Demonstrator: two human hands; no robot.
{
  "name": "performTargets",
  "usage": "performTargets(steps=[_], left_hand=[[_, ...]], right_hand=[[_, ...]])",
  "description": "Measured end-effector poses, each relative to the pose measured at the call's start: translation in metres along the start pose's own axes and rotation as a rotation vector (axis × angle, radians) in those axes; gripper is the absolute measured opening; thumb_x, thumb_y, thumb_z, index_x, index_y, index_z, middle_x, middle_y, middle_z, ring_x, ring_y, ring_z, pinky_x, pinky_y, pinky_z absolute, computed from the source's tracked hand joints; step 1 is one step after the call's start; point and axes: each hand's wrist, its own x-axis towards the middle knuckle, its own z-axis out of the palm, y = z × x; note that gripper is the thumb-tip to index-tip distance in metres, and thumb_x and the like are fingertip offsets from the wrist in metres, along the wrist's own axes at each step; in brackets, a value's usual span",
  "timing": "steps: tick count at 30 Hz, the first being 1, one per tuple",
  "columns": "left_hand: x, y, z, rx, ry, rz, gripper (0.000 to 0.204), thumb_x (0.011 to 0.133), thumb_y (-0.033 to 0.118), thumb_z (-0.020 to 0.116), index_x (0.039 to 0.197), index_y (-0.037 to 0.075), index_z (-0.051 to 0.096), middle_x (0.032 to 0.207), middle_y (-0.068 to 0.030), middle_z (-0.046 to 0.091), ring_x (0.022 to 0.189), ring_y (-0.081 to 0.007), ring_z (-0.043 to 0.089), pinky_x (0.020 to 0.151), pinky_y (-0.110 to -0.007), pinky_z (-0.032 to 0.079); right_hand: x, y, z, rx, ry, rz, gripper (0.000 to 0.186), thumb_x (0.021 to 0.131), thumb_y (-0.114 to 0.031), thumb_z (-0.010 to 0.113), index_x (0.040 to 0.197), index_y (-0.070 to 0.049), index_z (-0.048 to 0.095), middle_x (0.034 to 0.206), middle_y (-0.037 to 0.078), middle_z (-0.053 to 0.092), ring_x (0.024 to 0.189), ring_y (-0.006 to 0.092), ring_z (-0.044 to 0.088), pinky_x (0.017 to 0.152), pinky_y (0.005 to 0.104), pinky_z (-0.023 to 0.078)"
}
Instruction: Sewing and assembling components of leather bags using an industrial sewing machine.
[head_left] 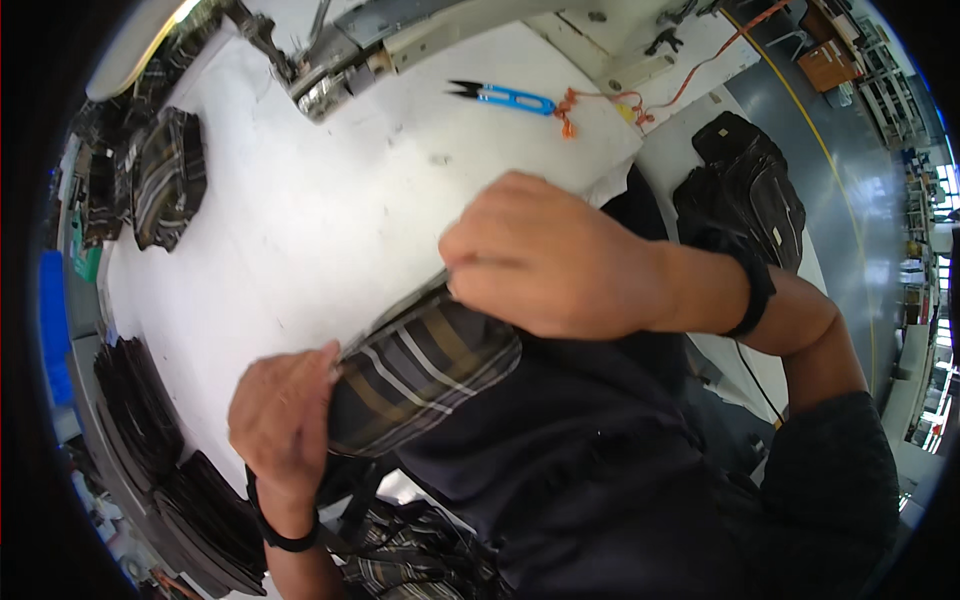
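Observation:
A plaid fabric piece, dark grey with brown and white stripes and a rounded corner, is stretched between my hands at the table's near edge. My left hand pinches its left end, thumb against the upper edge. At the other end of that edge, my right hand is closed on the upper right corner, fingers curled and slightly blurred. The piece hangs in front of my dark clothing. Beyond it on the white table lie blue-handled thread snips, tied to an orange cord.
A sewing machine spans the table's far side. More plaid pieces lie at the far left, and stacked dark pieces at the near left. Plaid fabric bunches below my left arm. A black bag-like item rests at the right.

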Motion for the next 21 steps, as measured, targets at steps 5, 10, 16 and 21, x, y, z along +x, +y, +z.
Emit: performTargets(steps=[5,10,16,21], left_hand=[[0.005,-0.001,-0.005,-0.248,-0.078,-0.344,0.028,0.077,-0.012,0.075,0.103,-0.001,0.075,0.089,-0.012,0.073,0.077,-0.0198,0.066,0.067,-0.027,0.051],[0.01,-0.005,-0.004,-0.231,-0.087,-0.325,0.023,0.081,-0.008,0.075,0.103,-0.001,0.075,0.087,-0.0108,0.073,0.076,-0.0184,0.065,0.067,-0.026,0.05],[0.013,-0.005,-0.004,-0.215,-0.08,-0.315,0.022,0.083,-0.007,0.073,0.104,0.001,0.075,0.086,-0.0106,0.073,0.075,-0.0184,0.065,0.068,-0.027,0.05],[0.014,-0.008,-0.004,-0.26,-0.086,-0.338,0.02,0.084,-0.004,0.073,0.103,0.002,0.076,0.085,-0.0101,0.074,0.073,-0.0191,0.066,0.068,-0.026,0.05]], right_hand=[[0.007,0.005,0.0,0.269,-0.041,0.223,0.008,0.085,-0.01,0.067,0.085,-0.006,0.06,0.085,0.008,0.06,0.084,0.0291,0.06,0.076,0.0406,0.047],[0.013,0.006,-0.009,0.305,-0.179,0.386,0.011,0.086,-0.009,0.072,0.086,-0.006,0.062,0.086,0.007,0.062,0.081,0.0263,0.061,0.074,0.0359,0.048],[0.016,0.012,-0.011,0.415,-0.205,0.464,0.013,0.088,-0.011,0.073,0.088,-0.003,0.062,0.086,0.006,0.064,0.08,0.0187,0.063,0.074,0.0296,0.049],[0.018,0.015,-0.009,0.442,-0.241,0.492,0.013,0.088,-0.009,0.074,0.088,-0.002,0.063,0.084,0.004,0.065,0.08,0.014,0.061,0.076,0.0273,0.048]])
